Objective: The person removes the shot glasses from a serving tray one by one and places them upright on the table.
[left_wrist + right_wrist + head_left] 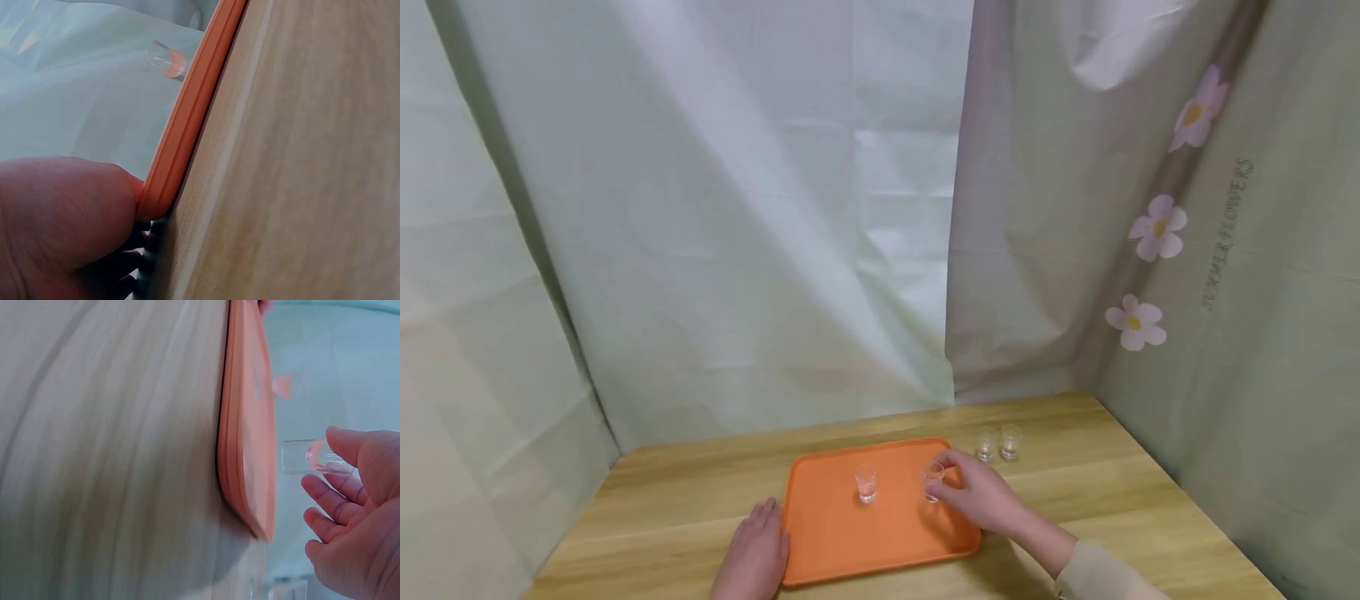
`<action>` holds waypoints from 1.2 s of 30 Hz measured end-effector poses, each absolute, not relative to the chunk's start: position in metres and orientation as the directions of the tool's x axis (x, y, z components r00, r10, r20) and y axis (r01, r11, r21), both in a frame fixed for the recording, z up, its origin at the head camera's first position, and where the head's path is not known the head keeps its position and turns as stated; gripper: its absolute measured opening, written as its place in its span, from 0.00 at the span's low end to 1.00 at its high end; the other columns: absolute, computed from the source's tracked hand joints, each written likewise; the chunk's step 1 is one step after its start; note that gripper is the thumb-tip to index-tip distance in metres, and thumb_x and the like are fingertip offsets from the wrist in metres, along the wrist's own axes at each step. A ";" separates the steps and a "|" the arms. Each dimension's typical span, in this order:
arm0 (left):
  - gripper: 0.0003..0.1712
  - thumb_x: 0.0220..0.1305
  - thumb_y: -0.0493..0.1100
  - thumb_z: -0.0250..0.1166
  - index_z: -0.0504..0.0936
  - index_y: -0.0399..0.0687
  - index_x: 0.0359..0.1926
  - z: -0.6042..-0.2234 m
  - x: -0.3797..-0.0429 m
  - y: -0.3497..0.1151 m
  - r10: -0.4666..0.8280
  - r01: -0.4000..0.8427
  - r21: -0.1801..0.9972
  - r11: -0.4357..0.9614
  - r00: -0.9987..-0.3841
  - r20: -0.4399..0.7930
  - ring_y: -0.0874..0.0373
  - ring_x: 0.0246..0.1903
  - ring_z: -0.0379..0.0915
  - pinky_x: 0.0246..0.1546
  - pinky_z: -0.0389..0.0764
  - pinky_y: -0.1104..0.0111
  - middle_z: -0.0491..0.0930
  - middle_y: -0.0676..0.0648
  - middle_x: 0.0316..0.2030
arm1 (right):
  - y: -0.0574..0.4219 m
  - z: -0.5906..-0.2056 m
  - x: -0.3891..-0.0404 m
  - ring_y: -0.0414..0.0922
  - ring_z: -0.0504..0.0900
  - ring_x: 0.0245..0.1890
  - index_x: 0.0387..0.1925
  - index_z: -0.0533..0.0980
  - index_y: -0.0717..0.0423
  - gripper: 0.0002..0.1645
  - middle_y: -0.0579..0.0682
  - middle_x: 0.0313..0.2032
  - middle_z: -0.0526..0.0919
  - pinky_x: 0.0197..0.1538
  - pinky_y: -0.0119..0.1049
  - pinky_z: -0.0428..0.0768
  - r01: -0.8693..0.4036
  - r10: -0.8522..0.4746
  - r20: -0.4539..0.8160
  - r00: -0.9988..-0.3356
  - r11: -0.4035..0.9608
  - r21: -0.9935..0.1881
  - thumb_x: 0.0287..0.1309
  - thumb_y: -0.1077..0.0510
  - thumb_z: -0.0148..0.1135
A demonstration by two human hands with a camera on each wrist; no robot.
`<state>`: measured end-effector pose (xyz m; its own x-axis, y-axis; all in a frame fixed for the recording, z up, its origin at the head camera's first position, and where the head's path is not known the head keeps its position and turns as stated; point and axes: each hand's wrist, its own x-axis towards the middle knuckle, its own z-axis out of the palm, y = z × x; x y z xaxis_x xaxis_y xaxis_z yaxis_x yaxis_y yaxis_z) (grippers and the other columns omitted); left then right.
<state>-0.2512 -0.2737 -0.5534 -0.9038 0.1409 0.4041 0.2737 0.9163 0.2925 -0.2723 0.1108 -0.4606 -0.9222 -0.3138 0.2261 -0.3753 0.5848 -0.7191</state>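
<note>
An orange tray (850, 546) lies on the wooden table. My left hand (754, 552) rests by its left edge with fingers extended, and the left wrist view shows the thumb side touching the rim. Between thumb and fingers, my right hand (983, 497) pinches a small clear shot glass (298, 457). That glass is upright over the tray's right part; the right wrist view shows a gap beneath it. Another clear shot glass (866, 486) stands near the middle of the tray.
Two more shot glasses, one (985, 447) beside the other (1011, 443), stand on the table (1105, 483) just past the tray's back right corner. Pale curtains (775, 250) with printed flowers enclose the table at the back and sides.
</note>
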 end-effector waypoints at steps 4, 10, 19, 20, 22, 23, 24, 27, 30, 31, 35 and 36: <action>0.26 0.70 0.34 0.69 0.79 0.16 0.61 -0.553 -0.250 -0.272 0.143 0.282 0.279 0.918 -0.892 0.430 0.22 0.65 0.75 0.66 0.76 0.30 0.79 0.21 0.62 | 0.129 -0.459 -0.275 0.39 0.73 0.27 0.53 0.82 0.48 0.15 0.46 0.46 0.87 0.37 0.39 0.76 -0.353 -0.296 0.214 -0.931 0.588 -0.728 0.74 0.46 0.73; 0.24 0.76 0.36 0.64 0.78 0.17 0.63 -0.549 -0.246 -0.265 0.147 0.281 0.316 0.906 -0.910 0.387 0.22 0.67 0.72 0.68 0.73 0.30 0.78 0.20 0.64 | 0.153 -0.458 -0.277 0.36 0.67 0.18 0.51 0.82 0.51 0.14 0.47 0.45 0.87 0.31 0.36 0.73 -0.335 -0.249 0.228 -0.941 0.610 -0.718 0.72 0.51 0.76; 0.25 0.72 0.35 0.67 0.79 0.17 0.62 -0.547 -0.247 -0.268 0.136 0.263 0.295 0.919 -0.912 0.388 0.22 0.66 0.73 0.67 0.74 0.30 0.78 0.21 0.63 | 0.171 -0.464 -0.280 0.41 0.73 0.28 0.44 0.80 0.49 0.11 0.45 0.47 0.87 0.42 0.40 0.77 -0.324 -0.193 0.262 -0.946 0.627 -0.708 0.71 0.53 0.76; 0.25 0.72 0.35 0.67 0.79 0.17 0.62 -0.547 -0.247 -0.269 0.137 0.260 0.290 0.921 -0.913 0.383 0.22 0.66 0.73 0.67 0.74 0.30 0.79 0.21 0.63 | 0.172 -0.465 -0.280 0.41 0.74 0.31 0.44 0.80 0.49 0.11 0.44 0.47 0.87 0.44 0.41 0.78 -0.322 -0.187 0.264 -0.946 0.627 -0.710 0.71 0.54 0.77; 0.26 0.72 0.35 0.67 0.79 0.17 0.62 -0.547 -0.247 -0.270 0.135 0.255 0.288 0.923 -0.916 0.378 0.22 0.67 0.73 0.67 0.74 0.30 0.78 0.21 0.63 | 0.176 -0.466 -0.280 0.42 0.76 0.36 0.44 0.80 0.48 0.10 0.43 0.47 0.87 0.48 0.43 0.79 -0.315 -0.175 0.266 -0.948 0.633 -0.707 0.71 0.54 0.77; 0.26 0.72 0.35 0.68 0.79 0.17 0.62 -0.548 -0.247 -0.270 0.134 0.256 0.290 0.922 -0.915 0.380 0.22 0.66 0.73 0.67 0.74 0.30 0.78 0.21 0.63 | 0.178 -0.467 -0.280 0.42 0.76 0.36 0.44 0.81 0.48 0.10 0.43 0.47 0.87 0.48 0.43 0.79 -0.309 -0.169 0.263 -0.950 0.634 -0.709 0.70 0.54 0.77; 0.26 0.72 0.35 0.68 0.79 0.17 0.62 -0.548 -0.247 -0.269 0.135 0.260 0.290 0.921 -0.912 0.388 0.22 0.66 0.74 0.67 0.74 0.30 0.79 0.21 0.63 | 0.179 -0.467 -0.279 0.42 0.75 0.35 0.45 0.81 0.49 0.10 0.43 0.47 0.87 0.47 0.43 0.79 -0.305 -0.163 0.262 -0.951 0.637 -0.708 0.70 0.54 0.77; 0.26 0.72 0.35 0.67 0.79 0.17 0.63 -0.549 -0.247 -0.268 0.133 0.264 0.301 0.916 -0.910 0.394 0.22 0.67 0.73 0.67 0.74 0.30 0.78 0.21 0.64 | 0.185 -0.469 -0.278 0.41 0.73 0.34 0.46 0.81 0.50 0.11 0.43 0.47 0.87 0.44 0.41 0.77 -0.292 -0.151 0.257 -0.954 0.644 -0.707 0.70 0.53 0.77; 0.26 0.72 0.35 0.67 0.79 0.17 0.63 -0.549 -0.246 -0.267 0.132 0.265 0.299 0.917 -0.908 0.398 0.22 0.67 0.73 0.67 0.74 0.30 0.78 0.21 0.64 | 0.189 -0.472 -0.279 0.41 0.75 0.33 0.46 0.81 0.50 0.11 0.44 0.47 0.87 0.43 0.41 0.77 -0.286 -0.144 0.255 -0.956 0.649 -0.705 0.70 0.54 0.77; 0.25 0.72 0.35 0.66 0.79 0.17 0.63 -0.549 -0.246 -0.267 0.131 0.264 0.297 0.918 -0.907 0.400 0.22 0.67 0.73 0.67 0.74 0.30 0.78 0.21 0.64 | 0.190 -0.474 -0.279 0.42 0.78 0.36 0.46 0.81 0.50 0.12 0.44 0.47 0.88 0.44 0.42 0.79 -0.287 -0.142 0.259 -0.956 0.653 -0.701 0.70 0.53 0.77; 0.25 0.73 0.35 0.65 0.79 0.17 0.62 -0.551 -0.245 -0.268 0.135 0.277 0.288 0.917 -0.893 0.429 0.21 0.66 0.74 0.67 0.75 0.30 0.79 0.20 0.63 | 0.195 -0.479 -0.282 0.51 0.86 0.50 0.45 0.80 0.49 0.11 0.47 0.50 0.89 0.55 0.52 0.84 -0.282 -0.124 0.270 -0.955 0.669 -0.688 0.70 0.53 0.77; 0.24 0.73 0.35 0.66 0.79 0.18 0.62 -0.551 -0.244 -0.268 0.135 0.278 0.289 0.916 -0.892 0.431 0.22 0.66 0.74 0.67 0.75 0.30 0.79 0.21 0.63 | 0.196 -0.480 -0.282 0.52 0.86 0.54 0.44 0.80 0.49 0.12 0.48 0.51 0.89 0.59 0.54 0.84 -0.283 -0.121 0.275 -0.954 0.675 -0.682 0.70 0.53 0.77</action>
